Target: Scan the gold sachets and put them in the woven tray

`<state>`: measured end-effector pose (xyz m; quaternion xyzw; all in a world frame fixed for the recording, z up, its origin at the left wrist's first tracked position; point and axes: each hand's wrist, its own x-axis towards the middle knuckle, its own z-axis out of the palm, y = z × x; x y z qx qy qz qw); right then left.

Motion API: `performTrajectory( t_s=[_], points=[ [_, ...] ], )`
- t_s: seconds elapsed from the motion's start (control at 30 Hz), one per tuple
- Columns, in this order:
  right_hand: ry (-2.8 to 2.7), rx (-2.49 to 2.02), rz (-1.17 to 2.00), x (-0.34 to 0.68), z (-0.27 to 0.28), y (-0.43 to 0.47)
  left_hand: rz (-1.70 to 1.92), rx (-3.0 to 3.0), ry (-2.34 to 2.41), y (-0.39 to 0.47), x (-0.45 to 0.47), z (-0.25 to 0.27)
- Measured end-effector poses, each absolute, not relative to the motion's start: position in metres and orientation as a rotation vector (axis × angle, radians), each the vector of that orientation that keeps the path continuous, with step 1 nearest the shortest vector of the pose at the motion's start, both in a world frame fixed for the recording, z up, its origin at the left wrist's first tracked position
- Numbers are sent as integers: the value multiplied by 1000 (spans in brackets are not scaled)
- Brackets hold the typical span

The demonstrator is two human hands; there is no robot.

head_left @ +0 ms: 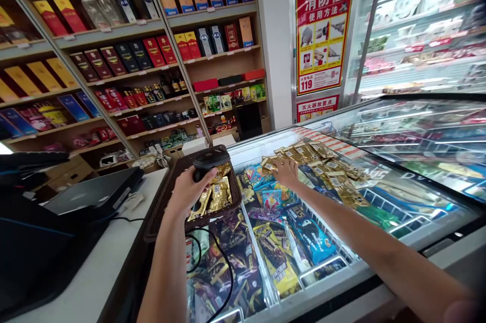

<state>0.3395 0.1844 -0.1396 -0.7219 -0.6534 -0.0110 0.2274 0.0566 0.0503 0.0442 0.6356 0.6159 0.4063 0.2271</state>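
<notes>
Your left hand (187,187) around a black plastic scanner (211,158), your right hand (285,172) at flat gold foil packets (338,181), grip unclear.

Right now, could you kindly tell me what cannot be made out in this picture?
All in the head view:
Scanner handle: mostly wrapped by the left grip.
Gold packets in the basket: count hidden by scanner and left grip.
Underside of the right grip: hidden by its own back.
Dark machine: cut off by the left edge.

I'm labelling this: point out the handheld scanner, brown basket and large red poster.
Handheld scanner (210,159), head view: black top.
Brown basket (236,192), head view: right rim.
Large red poster (322,37), head view: middle photos.
</notes>
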Motion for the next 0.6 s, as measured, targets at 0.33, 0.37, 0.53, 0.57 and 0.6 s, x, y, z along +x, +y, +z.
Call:
performTrajectory(
  t_s=[0.33, 0.37, 0.53, 0.57, 0.6],
  points=[
    [-1837, -1923, 366, 342, -89, 197, 1093, 1773, 1702, 53, 56, 42],
    [-1861, -1906, 393, 340, -81, 198, 1095, 1766, 1698, 53, 57, 41],
    [-1856, -1728, 589, 326, -42, 189, 1029, 1735, 1701, 50, 61, 40],
    [-1841, -1704, 624, 324, -37, 185, 1024, 1727, 1692, 50, 62, 40],
    [-1830, -1686, 661, 322, -33, 181, 1023, 1724, 1683, 49, 63, 40]
  ],
)
